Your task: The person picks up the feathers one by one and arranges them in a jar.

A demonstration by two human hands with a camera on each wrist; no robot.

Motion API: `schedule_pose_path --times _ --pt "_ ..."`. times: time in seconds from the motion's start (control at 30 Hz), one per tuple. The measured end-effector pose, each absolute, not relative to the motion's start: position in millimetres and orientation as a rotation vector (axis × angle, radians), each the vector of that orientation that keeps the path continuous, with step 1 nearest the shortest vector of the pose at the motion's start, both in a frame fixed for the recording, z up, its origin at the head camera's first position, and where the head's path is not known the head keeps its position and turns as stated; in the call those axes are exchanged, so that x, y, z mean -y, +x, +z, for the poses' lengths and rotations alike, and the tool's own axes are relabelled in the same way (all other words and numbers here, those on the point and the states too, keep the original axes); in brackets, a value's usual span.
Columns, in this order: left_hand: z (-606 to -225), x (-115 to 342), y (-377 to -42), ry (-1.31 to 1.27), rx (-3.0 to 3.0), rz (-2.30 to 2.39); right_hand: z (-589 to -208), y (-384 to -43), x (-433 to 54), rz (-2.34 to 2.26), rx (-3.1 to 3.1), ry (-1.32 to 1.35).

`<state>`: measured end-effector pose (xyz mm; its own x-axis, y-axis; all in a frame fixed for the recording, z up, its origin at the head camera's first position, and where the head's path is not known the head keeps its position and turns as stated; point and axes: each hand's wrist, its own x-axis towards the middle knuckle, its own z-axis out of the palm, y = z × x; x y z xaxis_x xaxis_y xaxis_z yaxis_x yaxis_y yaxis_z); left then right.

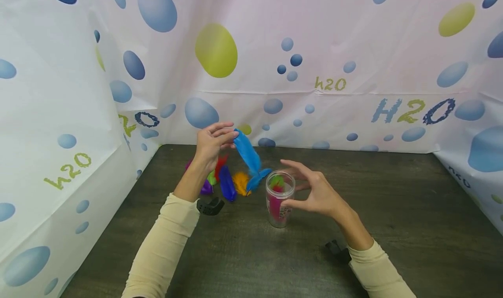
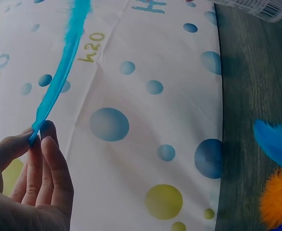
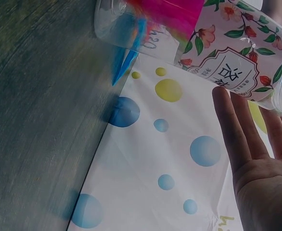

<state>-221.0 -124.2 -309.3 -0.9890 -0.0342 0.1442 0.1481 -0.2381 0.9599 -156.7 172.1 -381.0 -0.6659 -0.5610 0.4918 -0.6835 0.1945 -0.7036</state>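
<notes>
Between thumb and fingertips, my left hand [image 1: 212,143] pinches the end of a long blue feather [image 1: 248,152]. In the left wrist view the held feather [image 2: 64,72] rises in a curve from the fingertips. A clear plastic jar [image 1: 279,219] with a flowered label [image 3: 242,53] stands upright at the table's middle, its top uncovered. Inside it show pink and green-red feathers [image 1: 278,182]. My right hand [image 1: 314,191] is spread around the jar's right side, thumb in front and fingers behind, fairly straight; firm contact cannot be made out.
On the table left of the jar lie another blue feather [image 1: 257,180], an orange feather [image 1: 240,182], a dark blue feather [image 1: 227,184], and red [image 1: 221,165], green and purple ones partly behind the left forearm. A printed white sheet [image 1: 251,80] hangs behind the dark table [image 1: 393,202].
</notes>
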Motion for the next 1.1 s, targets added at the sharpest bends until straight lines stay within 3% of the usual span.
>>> schedule_pose_path --times 1.1 --pt "-287 96 -201 -0.327 1.895 -2.396 -381 -154 -171 1.506 2.340 1.201"
